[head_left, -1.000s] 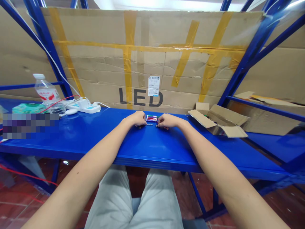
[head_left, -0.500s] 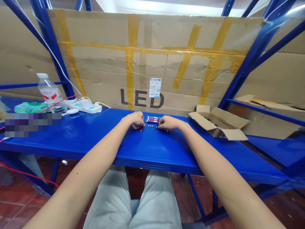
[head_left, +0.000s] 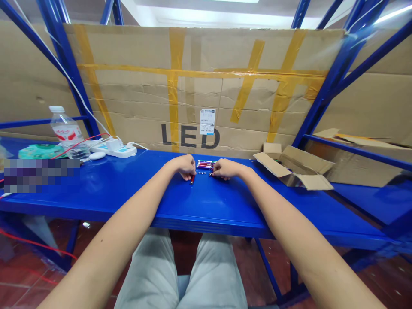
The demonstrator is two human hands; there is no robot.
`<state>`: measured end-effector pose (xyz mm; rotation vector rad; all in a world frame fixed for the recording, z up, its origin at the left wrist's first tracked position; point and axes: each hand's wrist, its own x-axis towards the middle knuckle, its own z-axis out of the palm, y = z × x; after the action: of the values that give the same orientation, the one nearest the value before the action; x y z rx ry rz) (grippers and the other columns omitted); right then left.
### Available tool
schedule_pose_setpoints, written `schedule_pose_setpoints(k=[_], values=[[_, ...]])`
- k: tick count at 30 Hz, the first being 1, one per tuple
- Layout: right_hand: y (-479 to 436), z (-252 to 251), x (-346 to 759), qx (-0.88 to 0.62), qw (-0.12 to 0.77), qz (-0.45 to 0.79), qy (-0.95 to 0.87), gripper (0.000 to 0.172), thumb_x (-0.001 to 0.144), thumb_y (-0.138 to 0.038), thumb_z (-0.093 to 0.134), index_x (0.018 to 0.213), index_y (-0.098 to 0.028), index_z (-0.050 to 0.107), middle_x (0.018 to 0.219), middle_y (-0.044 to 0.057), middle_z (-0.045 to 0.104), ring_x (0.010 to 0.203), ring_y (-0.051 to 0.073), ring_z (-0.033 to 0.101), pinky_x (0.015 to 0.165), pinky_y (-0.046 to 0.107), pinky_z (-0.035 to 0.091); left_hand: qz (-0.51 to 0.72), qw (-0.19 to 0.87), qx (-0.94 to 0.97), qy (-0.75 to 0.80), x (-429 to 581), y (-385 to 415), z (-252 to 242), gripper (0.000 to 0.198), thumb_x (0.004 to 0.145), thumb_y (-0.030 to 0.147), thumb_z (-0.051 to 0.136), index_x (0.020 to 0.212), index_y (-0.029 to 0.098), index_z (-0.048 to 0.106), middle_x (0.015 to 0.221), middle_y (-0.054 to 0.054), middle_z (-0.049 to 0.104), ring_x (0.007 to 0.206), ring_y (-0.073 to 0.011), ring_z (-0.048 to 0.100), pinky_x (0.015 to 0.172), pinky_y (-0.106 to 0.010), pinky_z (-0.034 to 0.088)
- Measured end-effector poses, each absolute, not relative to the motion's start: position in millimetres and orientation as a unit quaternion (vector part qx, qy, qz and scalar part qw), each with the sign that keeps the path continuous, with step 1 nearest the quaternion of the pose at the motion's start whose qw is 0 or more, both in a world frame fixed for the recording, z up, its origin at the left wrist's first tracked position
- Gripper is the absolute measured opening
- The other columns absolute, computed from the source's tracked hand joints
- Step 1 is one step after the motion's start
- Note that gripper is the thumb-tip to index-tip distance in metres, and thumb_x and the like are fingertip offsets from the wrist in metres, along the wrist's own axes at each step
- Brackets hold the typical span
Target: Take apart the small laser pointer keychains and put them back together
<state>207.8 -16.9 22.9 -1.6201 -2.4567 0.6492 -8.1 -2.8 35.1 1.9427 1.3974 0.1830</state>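
Observation:
Over the middle of the table, my left hand (head_left: pixel 186 166) is closed around a short red metallic tube (head_left: pixel 192 180), whose dark end sticks out below the fingers. My right hand (head_left: pixel 224 168) is pinched at the right end of a short row of small silver discs (head_left: pixel 202 173); a tiny dark and silver piece shows at its fingertips, too small to name. Just behind the discs, between both hands, lie several shiny tubes (head_left: pixel 204 164) in red, purple and green, side by side. My right fingers partly cover their right ends.
The blue table (head_left: pixel 128 180) backs onto a large taped cardboard sheet (head_left: pixel 141 98). An open cardboard box (head_left: pixel 309 165) stands right. At left are a plastic bottle (head_left: pixel 67 133), a white power strip (head_left: pixel 120 149), a green packet (head_left: pixel 40 151) and red wires.
The red tube in my left hand has turned, so more of its length points toward me. My right hand stays near the discs. The camera view has tilted up slightly.

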Motion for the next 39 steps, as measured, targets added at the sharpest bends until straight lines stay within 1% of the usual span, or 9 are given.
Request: schedule_pose_setpoints(k=[12,16,19,22,29,32,35,37,39], values=[[-20,26,207,-0.542,0.068,0.217,-0.809,0.014,0.080,-0.030,0.063,0.075,-0.017,0.061,0.060,0.001,0.060,0.046,0.011,0.054,0.046,0.024,0.042,0.093,0.353,0.752,0.548,-13,2,36,0.014,0.067,0.015,0.069,0.065,0.016,0.055,0.056,-0.003,0.063,0.054,-0.0153,0.062,0.059,-0.030,0.055],[-20,27,208,-0.538,0.083,0.223,-0.809,0.014,0.079,-0.029,0.064,0.073,-0.016,0.060,0.060,0.000,0.059,0.045,0.011,0.054,0.045,0.023,0.041,0.154,0.224,0.791,0.548,-14,8,37,0.013,0.069,0.024,0.069,0.068,0.016,0.059,0.061,-0.004,0.064,0.060,-0.0156,0.061,0.057,-0.027,0.048],[-19,28,208,-0.522,0.122,0.230,-0.812,0.012,0.081,-0.026,0.062,0.075,-0.016,0.062,0.057,-0.001,0.058,0.045,0.011,0.055,0.046,0.023,0.041,0.245,0.159,0.833,0.471,-8,8,33,0.012,0.072,0.026,0.067,0.078,0.016,0.064,0.080,-0.005,0.070,0.074,-0.0159,0.062,0.066,-0.026,0.048],[-17,27,209,-0.492,0.183,0.250,-0.814,0.015,0.084,-0.027,0.060,0.073,-0.016,0.060,0.053,-0.003,0.056,0.046,0.011,0.056,0.048,0.022,0.043,0.265,0.213,0.869,0.360,5,1,25,0.020,0.074,0.028,0.067,0.090,0.016,0.064,0.090,-0.006,0.071,0.084,-0.0159,0.063,0.073,-0.026,0.048],[-11,23,207,-0.472,0.263,0.324,-0.777,0.020,0.093,-0.029,0.055,0.078,-0.016,0.056,0.057,-0.001,0.059,0.049,0.011,0.058,0.049,0.022,0.046,0.371,0.309,0.802,0.351,21,1,11,0.023,0.074,0.013,0.065,0.092,0.016,0.053,0.077,-0.001,0.066,0.070,-0.0136,0.064,0.065,-0.026,0.050],[-12,24,205,-0.467,0.286,0.328,-0.770,0.011,0.095,-0.021,0.049,0.096,-0.015,0.057,0.063,-0.002,0.059,0.053,0.011,0.058,0.050,0.021,0.047,0.398,0.317,0.785,0.354,17,5,15,0.010,0.077,0.014,0.064,0.084,0.014,0.056,0.075,-0.003,0.066,0.068,-0.0132,0.064,0.067,-0.027,0.052],[-13,24,203,-0.459,0.266,0.297,-0.794,0.024,0.097,-0.016,0.043,0.117,-0.014,0.055,0.075,0.001,0.064,0.056,0.010,0.057,0.055,0.021,0.049,0.409,0.331,0.768,0.366,15,7,19,0.005,0.079,0.014,0.063,0.081,0.014,0.059,0.070,-0.003,0.067,0.068,-0.0140,0.065,0.069,-0.029,0.053],[-13,23,200,-0.448,0.251,0.246,-0.822,0.032,0.096,-0.017,0.043,0.127,-0.015,0.053,0.094,0.006,0.069,0.064,0.011,0.060,0.063,0.024,0.051,0.416,0.339,0.760,0.368,15,6,20,0.004,0.080,0.014,0.063,0.082,0.013,0.061,0.070,-0.002,0.067,0.067,-0.0136,0.065,0.069,-0.028,0.054],[-12,19,197,-0.435,0.258,0.185,-0.842,0.037,0.095,-0.015,0.043,0.132,-0.015,0.052,0.117,0.012,0.067,0.084,0.016,0.065,0.079,0.029,0.052,0.417,0.343,0.758,0.367,16,6,19,0.002,0.080,0.013,0.063,0.083,0.013,0.062,0.070,-0.002,0.067,0.067,-0.0130,0.065,0.070,-0.028,0.055]])
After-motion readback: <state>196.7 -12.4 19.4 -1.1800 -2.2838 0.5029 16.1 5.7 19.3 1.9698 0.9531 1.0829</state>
